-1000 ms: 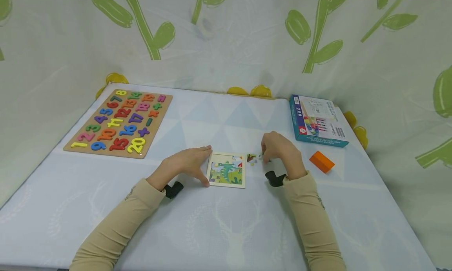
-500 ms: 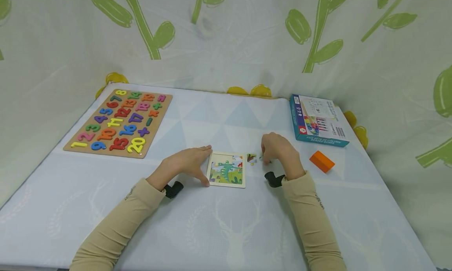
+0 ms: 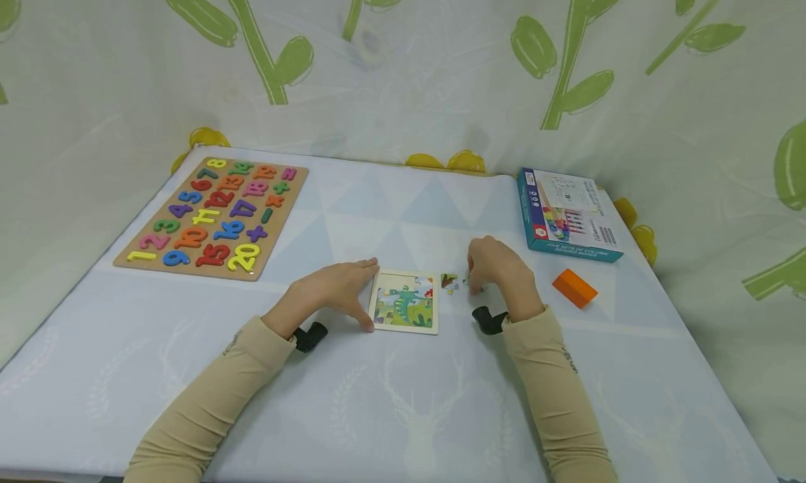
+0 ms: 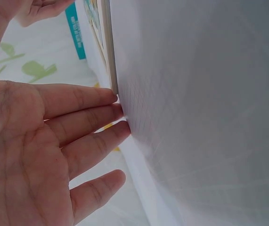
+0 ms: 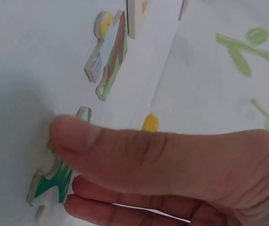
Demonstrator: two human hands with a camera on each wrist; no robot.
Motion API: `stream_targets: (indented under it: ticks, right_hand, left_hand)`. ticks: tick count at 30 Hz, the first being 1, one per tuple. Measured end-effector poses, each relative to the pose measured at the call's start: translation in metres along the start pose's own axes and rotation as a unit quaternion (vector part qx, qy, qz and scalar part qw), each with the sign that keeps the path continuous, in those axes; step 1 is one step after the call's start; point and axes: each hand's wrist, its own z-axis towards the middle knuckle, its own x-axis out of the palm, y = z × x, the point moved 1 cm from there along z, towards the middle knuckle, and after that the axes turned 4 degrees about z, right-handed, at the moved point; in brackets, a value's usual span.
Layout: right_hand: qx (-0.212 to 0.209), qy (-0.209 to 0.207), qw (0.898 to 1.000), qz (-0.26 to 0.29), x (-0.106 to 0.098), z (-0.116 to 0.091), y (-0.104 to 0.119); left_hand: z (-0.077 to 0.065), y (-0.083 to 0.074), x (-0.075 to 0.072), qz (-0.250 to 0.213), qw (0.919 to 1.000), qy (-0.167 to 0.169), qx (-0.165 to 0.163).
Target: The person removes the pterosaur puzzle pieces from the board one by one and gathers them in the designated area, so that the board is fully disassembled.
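Note:
A small wooden jigsaw tray [image 3: 403,330] with a green dinosaur picture lies mid-table, a bare pale gap along its upper part. My left hand [image 3: 334,287] spreads along its left side, thumb at the lower corner and index finger at the upper one. The left wrist view shows straight fingers [image 4: 85,125], with a fingertip right at the tray's edge. To the right of the tray, my right hand [image 3: 497,266] reaches down and pinches a green jigsaw piece [image 5: 61,182], partly hidden behind the thumb. Another loose piece [image 5: 108,56], brown and green, lies between that hand and the tray.
A number board [image 3: 271,248] with colourful numerals lies at the far left. At the back right sits a teal-edged box [image 3: 569,213], with an orange block [image 3: 574,288] in front of it. Leaf-patterned cloth [image 3: 428,84] hangs behind the table.
My right hand's fingers have shifted very slightly at the jigsaw piece. The left hand and the tray have stayed in place.

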Motion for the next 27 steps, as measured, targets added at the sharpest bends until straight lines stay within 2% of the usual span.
stream_targets:
  ticks: [9,14,20,27]
  right_hand:
    - [-0.036,-0.013,0.999,0.031,-0.003,-0.006,0.005]
    - [-0.055,-0.007,0.997,0.046,-0.002,-0.006,0.010]
    - [-0.065,-0.002,0.997,0.049,0.002,-0.004,0.016]
    - [-0.108,0.009,0.993,0.047,0.010,0.001,0.028]
  left_hand:
    - [0.000,0.000,-0.001,0.001,1.0000,0.000,0.000]
    - [-0.001,0.000,0.000,0.000,1.0000,-0.002,0.000]
    - [-0.001,0.000,0.000,-0.002,1.0000,-0.003,-0.001]
    - [-0.001,-0.001,0.000,-0.004,1.0000,-0.006,-0.001]
